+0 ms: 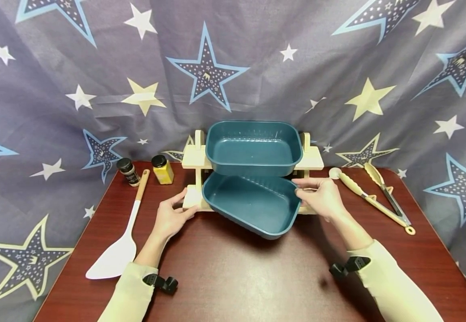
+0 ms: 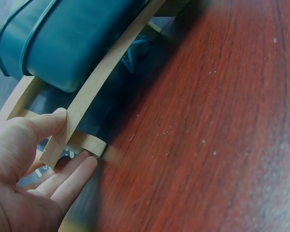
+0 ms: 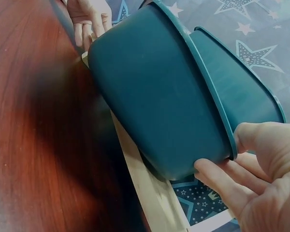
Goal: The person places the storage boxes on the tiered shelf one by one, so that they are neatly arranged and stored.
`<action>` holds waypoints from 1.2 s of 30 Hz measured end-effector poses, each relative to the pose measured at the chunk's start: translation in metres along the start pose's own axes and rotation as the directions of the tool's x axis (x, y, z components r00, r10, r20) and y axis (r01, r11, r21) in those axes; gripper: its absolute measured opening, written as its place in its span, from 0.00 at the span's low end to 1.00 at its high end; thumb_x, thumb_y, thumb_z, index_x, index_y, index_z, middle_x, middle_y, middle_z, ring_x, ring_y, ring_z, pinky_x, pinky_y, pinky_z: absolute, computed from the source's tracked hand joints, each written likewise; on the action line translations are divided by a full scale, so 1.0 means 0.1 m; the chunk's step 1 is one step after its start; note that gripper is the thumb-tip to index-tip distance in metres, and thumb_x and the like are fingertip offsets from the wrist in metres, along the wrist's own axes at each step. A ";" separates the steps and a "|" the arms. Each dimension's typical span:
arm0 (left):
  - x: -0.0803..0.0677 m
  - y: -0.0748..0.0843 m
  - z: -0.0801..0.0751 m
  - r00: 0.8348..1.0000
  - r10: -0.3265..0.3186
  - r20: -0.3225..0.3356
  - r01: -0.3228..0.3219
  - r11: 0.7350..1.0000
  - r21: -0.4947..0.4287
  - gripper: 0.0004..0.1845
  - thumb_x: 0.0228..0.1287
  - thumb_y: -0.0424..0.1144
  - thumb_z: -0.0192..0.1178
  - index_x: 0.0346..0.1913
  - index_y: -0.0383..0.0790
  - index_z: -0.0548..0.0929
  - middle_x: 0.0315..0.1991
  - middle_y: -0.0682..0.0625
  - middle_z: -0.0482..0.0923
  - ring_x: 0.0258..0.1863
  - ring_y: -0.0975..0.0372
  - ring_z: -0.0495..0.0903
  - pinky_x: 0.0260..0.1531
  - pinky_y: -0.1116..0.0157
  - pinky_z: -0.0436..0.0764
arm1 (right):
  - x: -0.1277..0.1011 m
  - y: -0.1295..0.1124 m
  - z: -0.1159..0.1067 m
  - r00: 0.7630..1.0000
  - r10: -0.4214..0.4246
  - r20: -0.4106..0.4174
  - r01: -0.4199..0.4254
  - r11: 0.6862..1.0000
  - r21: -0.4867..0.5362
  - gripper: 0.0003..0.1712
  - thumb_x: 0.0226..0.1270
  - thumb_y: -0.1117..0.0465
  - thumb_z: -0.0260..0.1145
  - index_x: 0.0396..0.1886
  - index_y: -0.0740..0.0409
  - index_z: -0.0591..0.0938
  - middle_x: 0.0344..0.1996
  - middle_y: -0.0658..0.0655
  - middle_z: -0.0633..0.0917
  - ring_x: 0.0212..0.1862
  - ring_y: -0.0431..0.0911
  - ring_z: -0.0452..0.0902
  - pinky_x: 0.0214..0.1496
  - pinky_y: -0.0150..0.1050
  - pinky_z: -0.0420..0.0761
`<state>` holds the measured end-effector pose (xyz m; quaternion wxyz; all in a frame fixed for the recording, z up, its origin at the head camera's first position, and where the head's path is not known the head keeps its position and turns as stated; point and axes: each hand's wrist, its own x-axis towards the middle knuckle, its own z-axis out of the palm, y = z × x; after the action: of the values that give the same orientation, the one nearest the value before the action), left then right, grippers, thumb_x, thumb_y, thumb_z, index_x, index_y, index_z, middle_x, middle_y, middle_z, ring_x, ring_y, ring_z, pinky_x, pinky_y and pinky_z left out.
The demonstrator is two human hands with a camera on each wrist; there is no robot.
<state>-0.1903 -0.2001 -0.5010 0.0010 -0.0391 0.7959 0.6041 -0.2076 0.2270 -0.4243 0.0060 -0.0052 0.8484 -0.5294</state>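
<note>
The lower teal tray [image 1: 253, 203] sat half out of the wooden rack [image 1: 194, 157], tilted and skewed toward the person, and the right hand [image 1: 322, 197] pinched its rim at the right corner with thumb above and fingers below. The left hand [image 1: 171, 218] lay with nearly straight fingers against the rack's left foot, pressing it rather than gripping. Held at one corner only, the tray could probably twist and slip from the pinch, or catch on the rack and drag it with the upper tray [image 1: 254, 147] across the counter [image 1: 233, 277].
</note>
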 end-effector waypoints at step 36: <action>0.01 -0.02 0.01 1.000 -0.006 -0.002 0.006 0.998 -0.060 0.42 0.63 0.29 0.76 0.79 0.40 0.70 0.61 0.28 0.81 0.36 0.73 0.89 0.37 0.71 0.88 | 0.06 0.01 -0.01 1.000 -0.015 -0.013 0.015 1.000 0.013 0.18 0.71 0.64 0.72 0.58 0.65 0.89 0.51 0.70 0.90 0.32 0.30 0.88 0.37 0.39 0.91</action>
<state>-0.1911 -0.1996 -0.5038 0.0009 -0.0419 0.7774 0.6276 -0.2137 0.2280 -0.4251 -0.0033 -0.0084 0.8447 -0.5351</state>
